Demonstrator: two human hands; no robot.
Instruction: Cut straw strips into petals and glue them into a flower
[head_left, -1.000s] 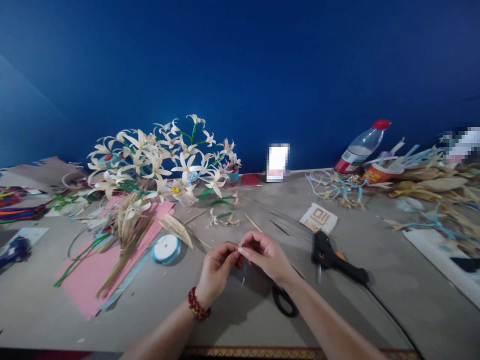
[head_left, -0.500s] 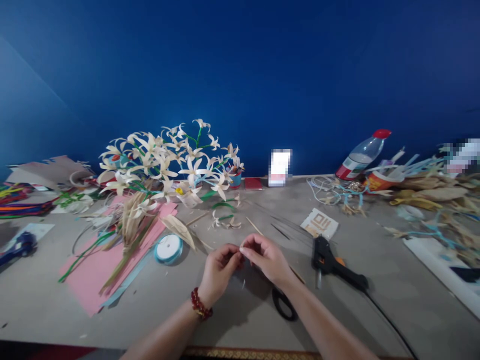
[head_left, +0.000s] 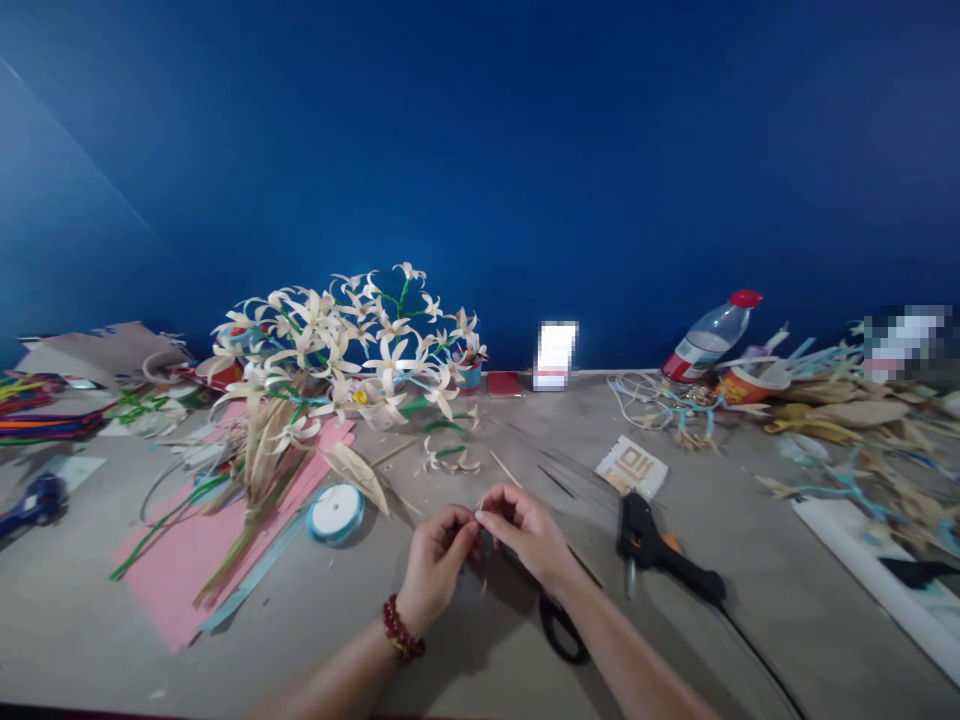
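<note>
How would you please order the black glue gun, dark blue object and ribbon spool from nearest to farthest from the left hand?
1. Ribbon spool, to the left.
2. Black glue gun, past the right hand.
3. Dark blue object, far left.

Close head-worn view, forward and down over a tabletop (head_left: 712, 460), blue wall (head_left: 480, 150) beyond.

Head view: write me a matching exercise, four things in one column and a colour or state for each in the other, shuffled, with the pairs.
1. Left hand
2. Glue gun
3. Spool
4. Bottle

A. White with a blue rim
B. Clear, with a red cap
C. Wrist ringed by red beads
D. Black, trailing a cable

Pairs: 1-C, 2-D, 3-A, 4-B
</note>
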